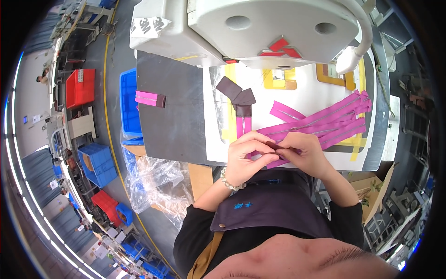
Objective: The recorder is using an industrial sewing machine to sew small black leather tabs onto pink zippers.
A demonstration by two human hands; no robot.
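Observation:
Over the front of the white work surface, my left hand (246,158) and my right hand (302,153) meet, both closed on a small dark brown piece (274,145), with pink zipper tape at it. Several long pink zippers (339,116) lie beneath and to the right of my hands. Above them, dark brown square pieces (228,88) lie near the upright end of another zipper (244,125). A short pink zipper with a dark end (148,99) hangs over a blue bin at the grey table's left. A white machine head (274,23) stands across the back.
The grey table (172,130) has blue bins (130,102) and crumpled clear plastic (158,181) beside it. Yellow templates (334,76) lie under the machine. An open carton (371,190) is at right. Red and blue bins (97,162) line the left aisle; a person (44,76) is farther off.

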